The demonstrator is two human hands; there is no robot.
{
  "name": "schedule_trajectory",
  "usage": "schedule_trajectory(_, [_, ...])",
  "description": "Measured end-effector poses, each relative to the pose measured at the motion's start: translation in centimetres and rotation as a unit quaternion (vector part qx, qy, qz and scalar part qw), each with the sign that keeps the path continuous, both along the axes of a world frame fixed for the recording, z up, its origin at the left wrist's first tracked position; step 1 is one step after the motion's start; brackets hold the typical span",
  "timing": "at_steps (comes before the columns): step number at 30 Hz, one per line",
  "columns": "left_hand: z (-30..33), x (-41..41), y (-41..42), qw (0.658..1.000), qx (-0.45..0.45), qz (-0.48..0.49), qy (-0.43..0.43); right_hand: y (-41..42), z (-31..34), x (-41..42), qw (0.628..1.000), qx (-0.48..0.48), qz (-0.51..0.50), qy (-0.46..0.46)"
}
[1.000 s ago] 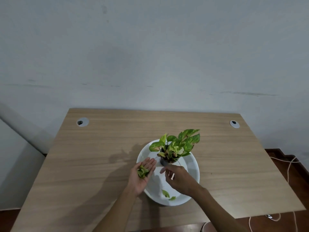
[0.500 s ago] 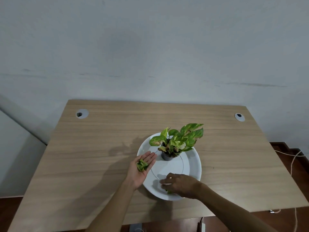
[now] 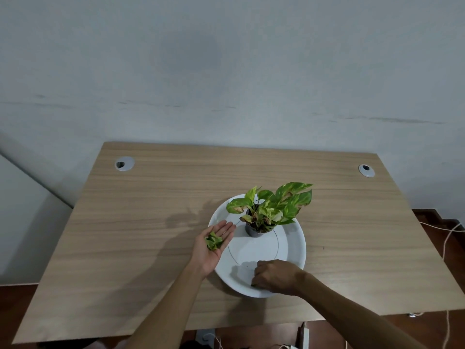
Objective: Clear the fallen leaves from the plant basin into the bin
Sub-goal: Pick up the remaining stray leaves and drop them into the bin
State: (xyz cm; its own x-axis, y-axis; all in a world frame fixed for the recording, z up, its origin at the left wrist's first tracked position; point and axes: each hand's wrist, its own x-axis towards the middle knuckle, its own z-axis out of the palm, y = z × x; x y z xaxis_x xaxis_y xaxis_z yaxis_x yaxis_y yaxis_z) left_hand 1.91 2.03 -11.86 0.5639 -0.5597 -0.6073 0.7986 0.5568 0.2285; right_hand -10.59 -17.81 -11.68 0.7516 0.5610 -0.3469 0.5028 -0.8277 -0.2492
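Observation:
A white round plant basin (image 3: 292, 245) sits on the wooden desk, with a small potted plant (image 3: 270, 210) standing in its far part. My left hand (image 3: 214, 245) rests palm up at the basin's left rim, holding a small clump of fallen leaves (image 3: 214, 241) in the palm. My right hand (image 3: 274, 275) is curled knuckles up on the basin floor near the front rim. Its fingertips press down, and whatever lies under them is hidden. No loose leaves show elsewhere in the basin. No bin is in view.
The wooden desk (image 3: 141, 222) stands against a grey wall, with cable holes at the back left (image 3: 124, 163) and back right (image 3: 366, 170). White cords (image 3: 448, 238) trail on the floor to the right, and a power strip lies below the front edge.
My right hand moved from beside the plant pot down to the basin's front part and closed its fingers over the spot where two leaves lay. My left hand kept its leaves.

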Motion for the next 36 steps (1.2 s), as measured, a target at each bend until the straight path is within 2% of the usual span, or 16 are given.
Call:
schedule_trajectory(5, [0.2, -0.1, 0.0, 1.000, 0.009, -0.002, -0.001, 1.0, 0.3, -0.1, 0.982, 0.087, -0.164, 0.036])
schedule_trajectory(8, [0.5, -0.2, -0.1, 1.000, 0.017, -0.006, -0.002, 1.5, 1.4, 0.3, 0.957, 0.155, -0.247, -0.004])
schedule_trajectory(12, [0.7, -0.5, -0.3, 1.000, 0.025, -0.004, -0.003, 2.9, 3.9, 2.0, 0.899, 0.266, -0.342, -0.066])
schedule_trajectory(14, [0.9, -0.7, -0.5, 0.999, 0.041, -0.004, -0.008, 3.9, 4.9, 3.5, 0.884, 0.298, -0.350, -0.088])
schedule_trajectory(18, [1.4, -1.1, -0.9, 0.998, 0.069, -0.008, 0.003, 5.5, 6.2, 5.8, 0.888, 0.295, -0.340, -0.089])
schedule_trajectory(24, [1.9, -1.9, -1.2, 0.999, 0.021, 0.019, 0.037, 7.0, 5.9, 6.8, 0.907, 0.264, -0.321, -0.064])
schedule_trajectory(29, [2.0, -1.9, -0.9, 0.999, 0.005, 0.014, 0.032, 7.4, 6.7, 6.0, 0.917, 0.243, -0.300, -0.102])
schedule_trajectory(36, [2.1, -2.5, 0.0, 0.998, -0.017, 0.045, 0.037, 7.8, 6.1, 4.5, 0.895, 0.239, -0.339, -0.163])
